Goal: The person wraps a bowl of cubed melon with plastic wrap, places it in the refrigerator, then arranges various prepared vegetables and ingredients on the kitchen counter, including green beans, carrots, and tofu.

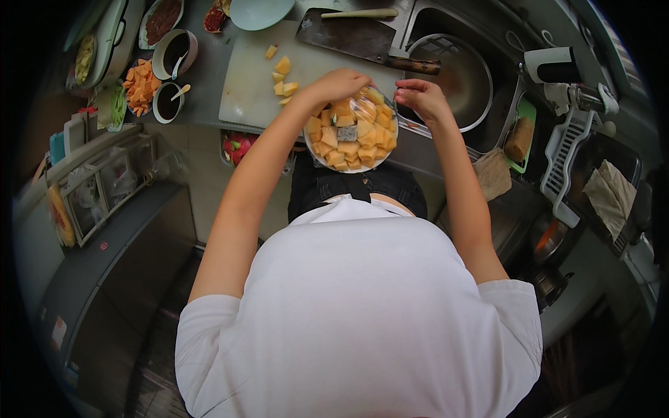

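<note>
A white plate heaped with orange-yellow fruit cubes is at the near edge of the counter, in front of my waist. One speckled dragon fruit cube lies among them. Shiny transparent film covers at least the far part of the heap. My left hand reaches over the plate's far side, its fingertips bent down at the rim and partly hidden. Just off the right rim is my right hand, thumb and fingers drawn close together; whether film is between them is too fine to see.
Behind the plate, a white cutting board bears loose fruit pieces and a cleaver. A metal basin stands in the sink at right. Bowls of dark sauce and orange chunks are at left.
</note>
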Motion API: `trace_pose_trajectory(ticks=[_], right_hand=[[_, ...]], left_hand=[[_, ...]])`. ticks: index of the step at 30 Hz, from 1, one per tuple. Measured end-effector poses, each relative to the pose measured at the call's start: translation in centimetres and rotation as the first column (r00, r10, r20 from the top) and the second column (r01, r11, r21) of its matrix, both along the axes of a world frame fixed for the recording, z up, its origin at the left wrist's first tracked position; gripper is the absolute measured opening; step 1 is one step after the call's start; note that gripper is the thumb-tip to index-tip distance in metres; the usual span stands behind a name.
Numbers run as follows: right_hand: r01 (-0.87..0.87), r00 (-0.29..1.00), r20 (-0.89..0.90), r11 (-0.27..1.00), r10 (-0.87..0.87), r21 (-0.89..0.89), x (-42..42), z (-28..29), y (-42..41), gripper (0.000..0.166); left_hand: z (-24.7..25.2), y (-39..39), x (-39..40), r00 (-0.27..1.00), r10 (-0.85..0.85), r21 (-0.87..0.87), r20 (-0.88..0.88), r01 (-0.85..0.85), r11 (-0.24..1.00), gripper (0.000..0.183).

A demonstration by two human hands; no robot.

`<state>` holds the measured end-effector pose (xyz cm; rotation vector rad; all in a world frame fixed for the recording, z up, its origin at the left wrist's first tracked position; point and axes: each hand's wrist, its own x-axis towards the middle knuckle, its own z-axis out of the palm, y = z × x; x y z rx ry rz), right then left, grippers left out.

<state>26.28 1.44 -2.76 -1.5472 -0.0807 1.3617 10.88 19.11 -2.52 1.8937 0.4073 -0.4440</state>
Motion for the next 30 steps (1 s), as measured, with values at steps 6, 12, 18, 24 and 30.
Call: trace_pose_trajectory(ticks=[6,12,18,24,30], right_hand=[[-0.207,0.946,0.254,0.978,0.200,0.001,-1.6,-1.5,4.9,0.024],[-0.493,0.631,0.690,0.870,0.354,0.005,-3.4,-0.1,7.4,0.022],[-0.136,0.958,0.286,0.917,0.025,0.375,-2.0,1.6,7.2,0.019],[-0.372,0.818,0.503,0.924,0.279,0.092,-4.7,0.8,4.0,0.027],[-0.423,0.788,0.526,0.902,0.320,0.084,-5.9,0.3,3.3,0.030]], left_hand=[[-1.2,0.1,0.5,0.994,0.106,-0.109,-0.020,-0.108,0.988,0.041],[-4.7,1.2,0.7,0.977,0.159,-0.394,-0.142,-0.204,0.896,0.034],[-2.5,1.0,0.3,0.906,0.351,-0.609,-0.236,-0.420,0.673,0.023],[-3.6,1.8,-0.1,0.828,0.472,-0.345,-0.301,-0.556,0.756,0.021],[2.4,2.5,-4.0,0.729,0.676,0.007,-0.108,-0.679,0.734,0.030]])
